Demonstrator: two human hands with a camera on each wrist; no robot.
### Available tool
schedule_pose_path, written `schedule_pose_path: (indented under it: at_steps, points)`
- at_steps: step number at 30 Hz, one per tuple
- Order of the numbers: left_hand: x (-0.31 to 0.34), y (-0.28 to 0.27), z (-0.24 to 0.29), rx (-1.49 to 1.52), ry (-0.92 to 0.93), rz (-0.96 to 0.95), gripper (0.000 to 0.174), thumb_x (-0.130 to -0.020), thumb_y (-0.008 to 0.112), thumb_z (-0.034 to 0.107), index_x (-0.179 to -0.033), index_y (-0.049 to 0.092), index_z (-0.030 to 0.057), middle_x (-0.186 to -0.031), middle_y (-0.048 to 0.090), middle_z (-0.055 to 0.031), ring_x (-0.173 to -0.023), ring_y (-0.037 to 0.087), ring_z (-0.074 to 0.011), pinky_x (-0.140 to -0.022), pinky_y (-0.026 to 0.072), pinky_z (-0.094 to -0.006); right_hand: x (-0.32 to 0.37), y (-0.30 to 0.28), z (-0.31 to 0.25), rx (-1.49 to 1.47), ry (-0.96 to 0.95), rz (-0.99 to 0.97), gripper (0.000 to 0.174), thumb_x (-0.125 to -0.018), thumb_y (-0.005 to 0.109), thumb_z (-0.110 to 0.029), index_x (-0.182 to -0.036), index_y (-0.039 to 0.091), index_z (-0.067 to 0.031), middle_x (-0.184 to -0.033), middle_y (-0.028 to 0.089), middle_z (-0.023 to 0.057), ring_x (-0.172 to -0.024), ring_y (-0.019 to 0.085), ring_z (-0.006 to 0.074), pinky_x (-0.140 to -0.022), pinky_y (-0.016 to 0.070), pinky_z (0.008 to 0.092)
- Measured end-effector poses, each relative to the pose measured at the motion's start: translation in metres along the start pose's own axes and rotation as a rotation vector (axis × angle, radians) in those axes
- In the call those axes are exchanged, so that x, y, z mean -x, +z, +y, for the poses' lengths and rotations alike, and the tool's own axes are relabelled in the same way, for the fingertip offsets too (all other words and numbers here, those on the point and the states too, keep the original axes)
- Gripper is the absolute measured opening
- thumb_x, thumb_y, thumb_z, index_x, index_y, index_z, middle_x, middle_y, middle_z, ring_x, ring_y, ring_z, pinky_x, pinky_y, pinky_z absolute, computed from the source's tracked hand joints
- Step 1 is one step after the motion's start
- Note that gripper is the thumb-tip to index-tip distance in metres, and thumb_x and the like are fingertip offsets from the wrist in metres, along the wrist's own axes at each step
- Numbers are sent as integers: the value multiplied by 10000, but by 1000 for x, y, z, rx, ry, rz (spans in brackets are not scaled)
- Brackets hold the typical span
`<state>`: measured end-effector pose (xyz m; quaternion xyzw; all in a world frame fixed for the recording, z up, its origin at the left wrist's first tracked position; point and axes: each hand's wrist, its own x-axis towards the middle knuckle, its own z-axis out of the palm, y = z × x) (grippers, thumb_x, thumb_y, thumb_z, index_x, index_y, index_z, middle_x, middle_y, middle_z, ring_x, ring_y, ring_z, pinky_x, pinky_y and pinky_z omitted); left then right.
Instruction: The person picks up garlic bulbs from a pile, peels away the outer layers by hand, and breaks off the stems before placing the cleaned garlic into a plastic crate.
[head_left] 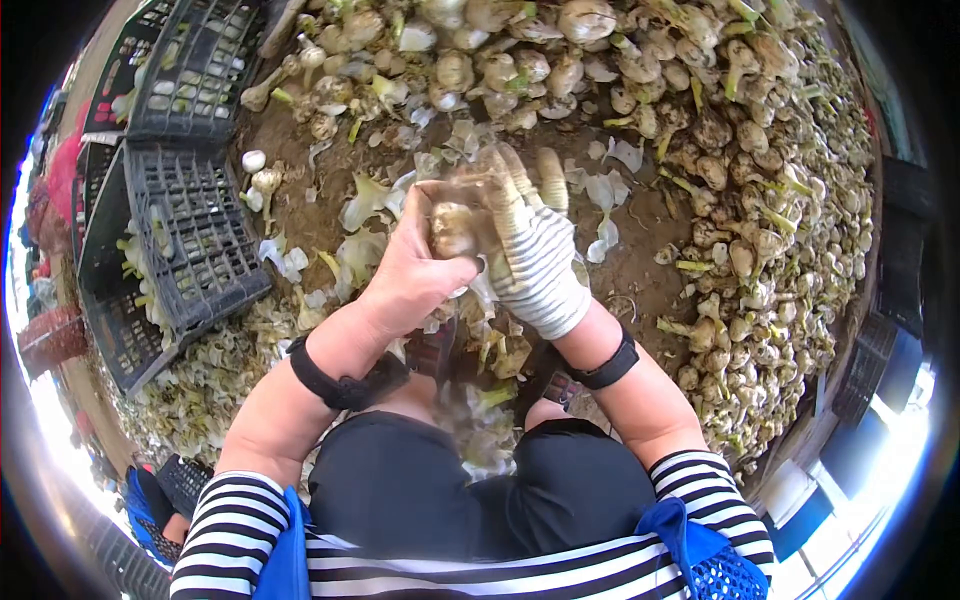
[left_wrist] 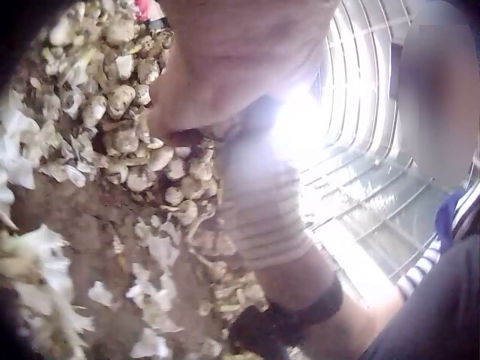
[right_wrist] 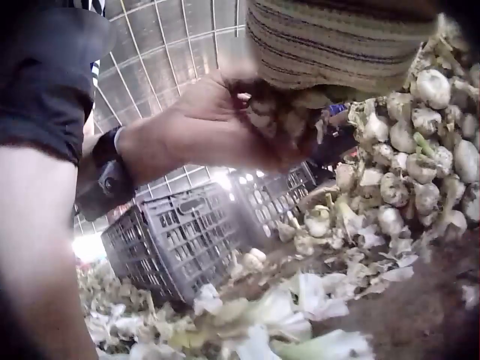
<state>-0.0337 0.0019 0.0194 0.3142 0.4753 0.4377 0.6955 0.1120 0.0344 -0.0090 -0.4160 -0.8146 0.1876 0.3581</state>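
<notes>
My bare left hand [head_left: 418,262] holds a soil-stained garlic bulb [head_left: 455,228], with the thumb across its near side and the fingers round its far left. My right hand [head_left: 535,245] wears a striped, dirt-marked glove. Its fingers reach forward, fairly straight and blurred, against the bulb's right side. In the right wrist view the glove [right_wrist: 337,49] lies over the bulb [right_wrist: 281,116], partly hiding it, and the bare left hand [right_wrist: 214,124] is behind. The left wrist view shows the left hand [left_wrist: 232,60] close up, with the bulb hidden.
Piles of garlic bulbs [head_left: 745,250] spread along the far side and right. Black plastic crates [head_left: 190,225] with garlic in them stand at the left. Loose peeled skins [head_left: 365,200] litter the soil [head_left: 640,245] between. Both knees [head_left: 390,470] are close below the hands.
</notes>
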Motion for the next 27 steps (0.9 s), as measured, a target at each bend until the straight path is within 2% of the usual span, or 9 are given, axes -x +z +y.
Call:
schedule_pose_path:
  at_steps: [4,6,8,10,11,18,20,23,27]
  points:
    - [10,-9,-5,-29,12,66,553,-656,582,-63,-1158,394,76,-1021,506,-32,-942,505,-117,-853,413,-262,0,-15,14,276,88,-28,523,-805,598,-84,-1295,416,-83,-1184,556,121,-1078,534,304,-961,333,482]
    - [11,-13,-1,156,-96,114,556,-663,578,-71,-1162,392,90,-1014,505,-28,-930,515,-129,-839,421,-267,0,-19,22,-65,14,175,584,-663,655,-56,-1222,487,-73,-1041,611,88,-948,570,288,-897,374,462]
    - [11,-12,0,152,-121,118,564,-680,577,-80,-1182,355,53,-1029,501,-47,-921,516,-114,-789,451,-249,-9,-37,-4,36,-85,-64,603,-632,647,-66,-1216,515,-140,-893,610,7,-841,551,228,-798,394,398]
    - [12,-8,-2,169,-169,73,573,-681,575,-80,-1190,352,57,-1053,488,-49,-974,498,-120,-842,429,-261,2,-24,-3,76,-227,-151,588,-669,609,-95,-1242,503,-172,-895,593,-9,-840,531,211,-800,387,380]
    - [11,-5,-7,122,-172,62,672,-678,544,-92,-1290,326,81,-1068,513,-39,-982,507,-145,-871,405,-280,6,-22,-2,129,-231,-172,561,-711,569,-127,-1264,486,-175,-886,581,-17,-877,522,201,-811,377,369]
    - [16,-2,-10,-5,-138,56,571,-711,552,-57,-1247,380,37,-1094,522,-60,-1007,505,-157,-912,385,-278,16,-17,-2,262,-201,-303,585,-690,572,-153,-1268,481,-130,-809,550,-13,-852,515,197,-824,369,385]
    - [15,-4,-7,-165,-131,71,495,-738,596,-5,-1205,435,26,-1033,559,-59,-941,544,-162,-881,425,-289,17,-19,1,286,-227,-268,596,-676,580,-165,-1263,486,-128,-795,544,-13,-846,514,195,-823,370,386]
    - [6,-21,-10,139,-460,53,366,-867,546,268,-1161,513,53,-989,615,-76,-886,611,-198,-759,527,-353,12,-24,-2,328,-252,-184,624,-641,600,-185,-1254,495,-126,-773,533,-14,-836,511,189,-831,370,391]
    - [0,-21,-1,445,-537,-20,399,-889,493,347,-1166,524,62,-1035,619,-98,-914,619,-231,-765,529,-372,8,-25,6,188,-124,-13,688,-584,669,-167,-1249,501,-124,-799,539,-1,-848,509,197,-899,354,418]
